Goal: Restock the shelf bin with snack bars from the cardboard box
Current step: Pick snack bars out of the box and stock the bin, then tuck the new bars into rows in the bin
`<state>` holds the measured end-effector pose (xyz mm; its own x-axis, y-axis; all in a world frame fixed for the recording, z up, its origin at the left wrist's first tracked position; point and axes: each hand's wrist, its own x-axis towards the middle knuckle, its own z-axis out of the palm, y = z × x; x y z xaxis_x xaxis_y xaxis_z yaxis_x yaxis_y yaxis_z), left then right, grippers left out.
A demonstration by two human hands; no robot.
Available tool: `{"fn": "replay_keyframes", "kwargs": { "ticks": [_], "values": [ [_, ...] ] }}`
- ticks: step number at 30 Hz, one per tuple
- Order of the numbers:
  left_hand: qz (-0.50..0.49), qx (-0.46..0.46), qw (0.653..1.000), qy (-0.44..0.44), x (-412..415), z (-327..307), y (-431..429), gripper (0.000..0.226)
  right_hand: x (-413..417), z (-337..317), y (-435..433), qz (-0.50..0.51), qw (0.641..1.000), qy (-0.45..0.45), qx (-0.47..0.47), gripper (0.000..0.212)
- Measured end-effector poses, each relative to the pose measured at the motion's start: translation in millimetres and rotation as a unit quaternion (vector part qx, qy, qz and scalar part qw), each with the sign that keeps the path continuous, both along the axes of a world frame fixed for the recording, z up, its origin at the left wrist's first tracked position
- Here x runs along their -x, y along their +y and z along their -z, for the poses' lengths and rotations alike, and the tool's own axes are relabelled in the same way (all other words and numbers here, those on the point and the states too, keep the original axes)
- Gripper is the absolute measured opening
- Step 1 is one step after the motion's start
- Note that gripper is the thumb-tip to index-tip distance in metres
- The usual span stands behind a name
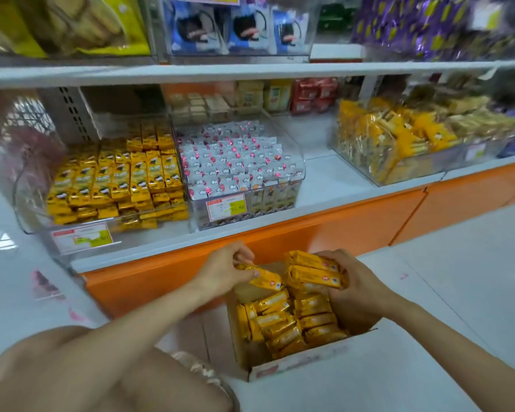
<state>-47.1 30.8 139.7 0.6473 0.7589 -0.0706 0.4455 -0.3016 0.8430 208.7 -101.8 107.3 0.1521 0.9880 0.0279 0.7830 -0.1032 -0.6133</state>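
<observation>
Two white shelves (250, 71) over an orange base (309, 233) carry clear bins (241, 173) of wrapped snacks; a cardboard box (298, 364) of yellow snack bars (292, 325) sits on the pale floor (458, 292) below. Above the box, the left hand (226, 269) pinches one bar (265, 279); the right hand (357, 289) clasps a stack of bars (312, 272).

2 bare hands observed, left hand (223, 270) and right hand (354, 289), with left forearm (143, 319) and right forearm (446, 340) uncovered to the frame edge. 1 bare knee (72, 370) shows at lower left. Beside it lies a strip of pale patterned cloth (201, 371) with a darker hem; garment type cannot be determined.
</observation>
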Motion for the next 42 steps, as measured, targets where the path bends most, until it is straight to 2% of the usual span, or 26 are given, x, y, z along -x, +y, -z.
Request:
{"fn": "replay_keyframes", "kwargs": {
  "ticks": [5, 9, 12, 14, 18, 22, 25, 29, 33, 35, 37, 39, 42],
  "values": [
    [-0.114, -0.158, 0.976, -0.095, 60.8, -77.6, -11.5, 0.026, 25.8, -63.7, 11.6, -0.027, 0.998, 0.024, -0.056, 0.068],
    [-0.268, -0.261, 0.914, -0.159, 97.3, -112.8, 7.8, 0.019, 54.5, -101.7, 36.8, -0.050, 0.994, 0.057, -0.079, 0.064],
    [-0.370, -0.283, 0.871, -0.158, 106.4, -121.7, 43.7, 0.019, 81.0, -124.4, 60.3, -0.067, 0.989, 0.078, -0.109, 0.060],
    [-0.402, -0.276, 0.861, -0.145, 104.2, -119.9, 69.0, 0.020, 98.9, -135.5, 76.8, -0.071, 0.985, 0.090, -0.130, 0.057],
    [-0.401, -0.270, 0.870, -0.093, 93.4, -103.8, 109.1, 0.022, 129.2, -153.3, 113.7, -0.086, 0.981, 0.073, -0.156, 0.055],
    [-0.346, -0.222, 0.911, -0.032, 92.2, -90.8, 133.1, 0.025, 149.4, -160.5, 154.1, -0.081, 0.982, 0.017, -0.171, 0.057],
    [-0.267, -0.188, 0.945, -0.021, 108.6, -85.4, 136.5, 0.040, 160.9, -160.8, 181.3, -0.076, 0.983, 0.001, -0.166, 0.059],
    [-0.300, -0.178, 0.933, -0.086, 141.0, -92.4, 137.3, 0.056, 180.3, -162.2, 217.7, -0.111, 0.981, -0.002, -0.157, 0.061],
    [-0.246, -0.114, 0.957, -0.103, 162.0, -110.4, 137.3, 0.095, 207.9, -169.2, 248.1, -0.179, 0.976, -0.015, -0.120, 0.064],
    [-0.213, -0.104, 0.967, -0.091, 168.8, -110.0, 134.6, 0.104, 214.9, -170.5, 263.2, -0.219, 0.973, 0.003, -0.077, 0.061],
    [-0.207, -0.101, 0.968, -0.098, 173.1, -107.1, 134.9, 0.099, 217.2, -171.0, 275.8, -0.248, 0.968, 0.021, -0.033, 0.059],
    [-0.219, -0.119, 0.964, -0.090, 175.2, -105.6, 137.1, 0.085, 218.7, -171.4, 284.1, -0.266, 0.964, 0.008, -0.015, 0.059],
    [-0.226, -0.167, 0.959, -0.029, 176.6, -102.1, 140.7, 0.065, 220.9, -168.9, 292.7, -0.290, 0.956, -0.031, -0.017, 0.061]
  ]
}}
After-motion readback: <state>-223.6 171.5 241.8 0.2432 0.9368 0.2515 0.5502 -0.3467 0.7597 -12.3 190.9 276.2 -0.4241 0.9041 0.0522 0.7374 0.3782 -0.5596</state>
